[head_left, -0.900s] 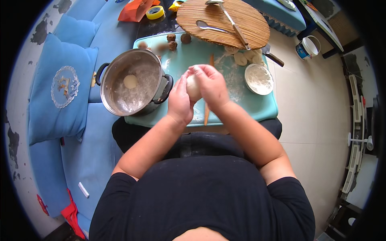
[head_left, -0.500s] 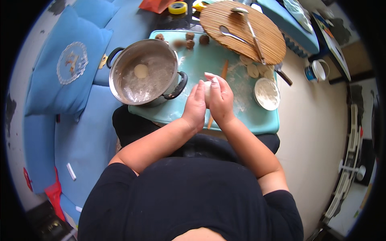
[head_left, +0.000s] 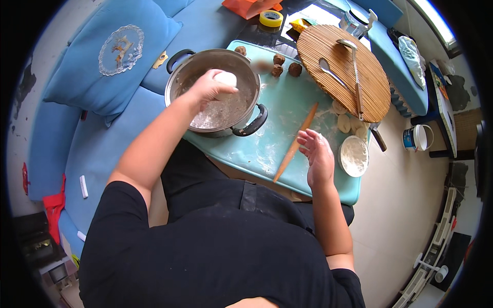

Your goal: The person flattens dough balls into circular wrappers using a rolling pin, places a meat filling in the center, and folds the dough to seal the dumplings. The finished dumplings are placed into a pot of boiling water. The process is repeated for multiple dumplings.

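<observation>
My left hand (head_left: 206, 90) is over the steel pot (head_left: 250, 84), its fingers closed around a smooth white dough ball (head_left: 226, 78). White powder coats the inside of the pot; my hand hides part of its bottom. Held above the turquoise table (head_left: 257, 169), my right hand (head_left: 319, 156) has its fingers apart and nothing in it. White smudges mark that palm. A tapered wooden rolling pin (head_left: 298, 141) lies just left of it, and a bowl of white flour (head_left: 354, 159) stands to its right.
Several dark brown balls (head_left: 278, 59) sit along the table's far side. Flat pale dough discs (head_left: 344, 123) lie beside a round slatted mat (head_left: 323, 43), which bears a long-handled ladle (head_left: 355, 66) and a spoon (head_left: 334, 77). A dark handle (head_left: 378, 138) juts past the right edge.
My hands, earlier pressed together around the dough ball, have parted. The left has carried the ball leftward over the pot; the right has moved right and opened. The view has shifted too.
</observation>
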A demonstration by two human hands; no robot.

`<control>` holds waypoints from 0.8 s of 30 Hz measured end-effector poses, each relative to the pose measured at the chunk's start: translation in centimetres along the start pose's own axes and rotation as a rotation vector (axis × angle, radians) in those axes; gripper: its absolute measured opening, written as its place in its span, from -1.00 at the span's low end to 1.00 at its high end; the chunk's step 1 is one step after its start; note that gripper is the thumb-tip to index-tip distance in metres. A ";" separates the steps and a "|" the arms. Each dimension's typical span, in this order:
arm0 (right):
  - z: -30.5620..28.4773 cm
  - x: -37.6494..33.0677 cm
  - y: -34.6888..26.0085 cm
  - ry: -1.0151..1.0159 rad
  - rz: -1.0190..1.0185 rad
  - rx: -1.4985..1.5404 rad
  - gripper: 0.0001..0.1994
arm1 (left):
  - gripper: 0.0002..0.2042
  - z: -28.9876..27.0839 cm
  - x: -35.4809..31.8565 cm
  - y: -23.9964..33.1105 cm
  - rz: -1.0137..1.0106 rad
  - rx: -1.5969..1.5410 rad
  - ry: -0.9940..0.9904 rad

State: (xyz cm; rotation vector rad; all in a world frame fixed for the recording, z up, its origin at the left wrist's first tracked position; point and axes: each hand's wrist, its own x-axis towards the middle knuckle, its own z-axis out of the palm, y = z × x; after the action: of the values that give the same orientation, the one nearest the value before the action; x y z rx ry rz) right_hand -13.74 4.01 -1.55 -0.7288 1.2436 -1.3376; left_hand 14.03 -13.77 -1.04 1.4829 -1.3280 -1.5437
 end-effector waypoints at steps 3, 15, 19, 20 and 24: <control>-1.0 -0.6 0.8 0.011 0.050 0.007 -0.66 | -0.37 -0.7 2.7 -1.4 -0.103 0.144 0.060; -6.6 -2.5 4.0 0.129 0.220 0.002 -0.70 | -0.44 1.9 10.2 -5.7 -0.140 0.677 0.101; -6.4 -2.4 4.2 0.113 0.249 0.006 -0.70 | -0.45 2.3 11.8 -8.6 -0.096 0.656 0.218; -6.3 -2.3 4.3 0.107 0.253 0.003 -0.71 | -0.44 2.3 12.0 -9.0 -0.103 0.689 0.228; -5.8 -1.8 4.0 0.085 0.256 -0.003 -0.70 | -0.44 2.8 10.8 -6.0 -0.139 0.876 0.087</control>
State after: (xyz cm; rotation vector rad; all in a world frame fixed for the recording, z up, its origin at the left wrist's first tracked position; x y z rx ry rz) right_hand -17.55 7.85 -6.34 -0.4989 1.3571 -1.1654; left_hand 10.58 -21.19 -10.71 2.1512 -2.0140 -0.9635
